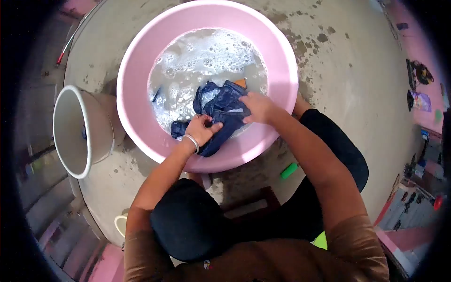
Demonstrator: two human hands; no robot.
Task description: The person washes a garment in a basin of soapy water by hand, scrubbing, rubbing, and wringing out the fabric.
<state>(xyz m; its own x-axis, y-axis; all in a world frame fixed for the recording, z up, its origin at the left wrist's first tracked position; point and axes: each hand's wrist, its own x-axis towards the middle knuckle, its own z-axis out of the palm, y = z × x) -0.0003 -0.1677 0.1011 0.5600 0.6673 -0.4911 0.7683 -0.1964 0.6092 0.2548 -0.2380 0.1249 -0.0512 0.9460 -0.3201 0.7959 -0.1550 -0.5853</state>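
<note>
Garment: here it is, the dark blue garment, bunched and wet at 6 o'clock in the tub, its lower end up against the near wall.
Left hand: my left hand comes in from 7 o'clock, thumb and fingers bent over the cloth; whether they pinch a fold, I can't tell.
Wrist: a pale bracelet circles it on that side.
Right hand: over at 4 o'clock, my right hand is at the cloth's edge, thumb and fingers spread apart; how firmly they grip, I can't tell.
Orange patch: just beyond those fingers, an orange patch shows at the garment's far edge.
Tub: wide, round and pink, the tub stands before my knees.
Water: cloudy water, with foam thickest around 12 o'clock.
Bucket: a pale bucket sits between 8 and 9 o'clock from the tub.
Floor: the floor has dark wet spots at 2 o'clock; a bright green object lies between 4 and 5.
</note>
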